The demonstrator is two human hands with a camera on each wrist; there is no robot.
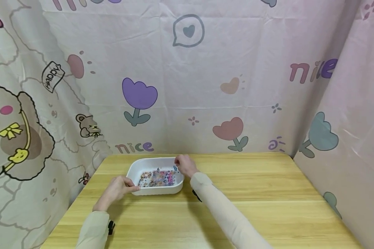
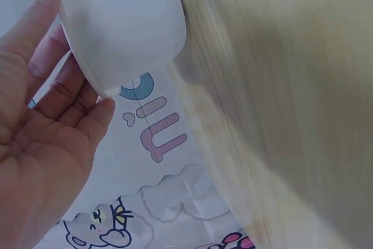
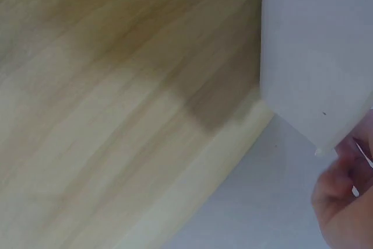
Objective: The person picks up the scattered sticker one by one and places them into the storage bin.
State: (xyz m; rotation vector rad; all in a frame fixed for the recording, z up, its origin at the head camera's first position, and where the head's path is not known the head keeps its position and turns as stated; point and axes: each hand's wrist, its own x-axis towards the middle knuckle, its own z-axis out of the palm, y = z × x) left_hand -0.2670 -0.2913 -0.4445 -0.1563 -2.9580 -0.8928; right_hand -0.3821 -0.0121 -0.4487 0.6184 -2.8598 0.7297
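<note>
A white rectangular tray (image 1: 156,191) with rounded corners stands on the table, its floor covered with small multicoloured pieces (image 1: 159,178), too small to name. At its front left corner my left hand (image 1: 121,185) holds the rim, thumb along the front edge. In the left wrist view, the left hand's fingertips (image 2: 105,109) sit at the rim of the white wall. My right hand (image 1: 187,166) is at the back right corner with curled fingers, seemingly gripping the rim. A small blue piece (image 1: 175,168) shows just below those fingers. The right wrist view shows only part of the right hand (image 3: 347,196).
A light wooden table (image 1: 252,193) extends to the right of the tray and in front of it. A printed curtain (image 1: 187,86) hangs behind the table's back edge and along both sides. Dark bands (image 1: 111,227) are at both wrists.
</note>
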